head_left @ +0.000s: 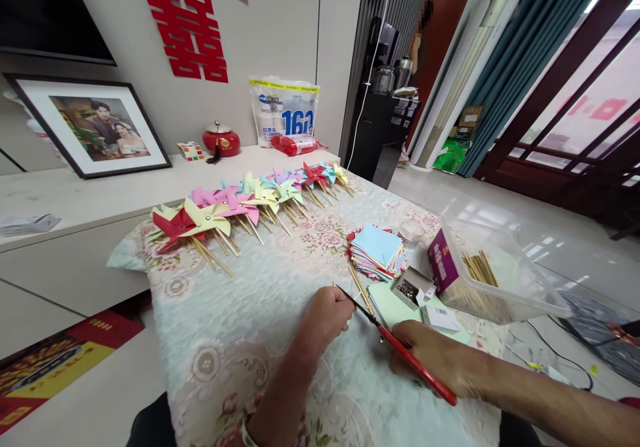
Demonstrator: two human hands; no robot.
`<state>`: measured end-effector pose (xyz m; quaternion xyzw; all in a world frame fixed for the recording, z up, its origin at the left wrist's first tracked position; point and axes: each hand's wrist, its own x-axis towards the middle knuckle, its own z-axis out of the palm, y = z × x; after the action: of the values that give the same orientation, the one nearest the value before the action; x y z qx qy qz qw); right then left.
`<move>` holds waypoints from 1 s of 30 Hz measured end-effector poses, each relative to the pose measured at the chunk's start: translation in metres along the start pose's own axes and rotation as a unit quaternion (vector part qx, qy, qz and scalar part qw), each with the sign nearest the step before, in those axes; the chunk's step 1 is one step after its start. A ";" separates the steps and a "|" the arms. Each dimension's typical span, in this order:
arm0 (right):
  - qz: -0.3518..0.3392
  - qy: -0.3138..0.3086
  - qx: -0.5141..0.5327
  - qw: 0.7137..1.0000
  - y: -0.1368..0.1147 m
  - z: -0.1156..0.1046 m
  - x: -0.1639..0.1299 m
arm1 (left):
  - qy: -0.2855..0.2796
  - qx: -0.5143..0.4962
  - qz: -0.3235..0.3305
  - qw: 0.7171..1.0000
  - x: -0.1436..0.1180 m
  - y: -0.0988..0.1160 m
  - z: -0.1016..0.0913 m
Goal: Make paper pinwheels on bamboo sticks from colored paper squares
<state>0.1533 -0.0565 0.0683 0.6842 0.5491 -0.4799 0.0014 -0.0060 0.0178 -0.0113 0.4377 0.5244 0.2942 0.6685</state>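
Note:
Near the middle of the table, my left hand [327,314] is closed, with a small pale end, like that of a thin wooden stick, showing above the fingers. Most of it is hidden in the fist. My right hand [430,357] grips red-handled shears [420,365], whose dark blades point up and left to the fingers of my left hand. Beyond the blades lie loose wooden sticks [361,288]. A stack of coloured paper squares [379,250] and an open small box of metal fasteners [413,287] are close by.
Paper pinwheels on sticks [230,204] line the table's far edge. A clear plastic bin [520,284] with sticks stands at the right, beside a small round clear container [411,232]. Behind, a cabinet bears a framed photo [37,100], a red jar [221,143] and bagged cups [285,110].

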 end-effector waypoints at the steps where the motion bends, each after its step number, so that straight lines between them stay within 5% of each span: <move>1: 0.006 -0.002 0.007 1.000 0.000 0.000 0.000 | 0.004 0.004 0.001 1.000 0.001 0.000 0.000; 8: 0.003 -0.061 0.105 0.993 0.012 0.007 0.001 | 0.026 0.012 0.011 1.000 0.004 0.001 -0.005; 12: 0.009 -0.068 0.115 0.991 0.022 0.012 -0.015 | 0.088 -0.054 0.057 0.993 0.003 0.011 -0.016; 18: -0.057 -0.008 -0.151 0.987 0.027 0.036 -0.044 | 0.133 -0.139 0.083 0.978 0.002 0.017 -0.021; 23: -0.144 0.014 -0.441 0.886 0.017 0.063 -0.030 | 0.132 -0.158 0.086 0.975 0.002 0.016 -0.018; 26: -0.154 0.036 -0.472 0.867 0.002 0.046 -0.014 | 0.132 -0.166 0.088 0.973 0.002 0.015 -0.018; 30: -0.152 0.176 -0.443 0.866 -0.018 0.006 0.018 | 0.133 -0.167 0.086 0.973 0.005 0.013 -0.018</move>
<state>0.1346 -0.0384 0.0627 0.5931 0.7920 -0.0519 0.1348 -0.0212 0.0323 -0.0031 0.3202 0.5127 0.4896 0.6284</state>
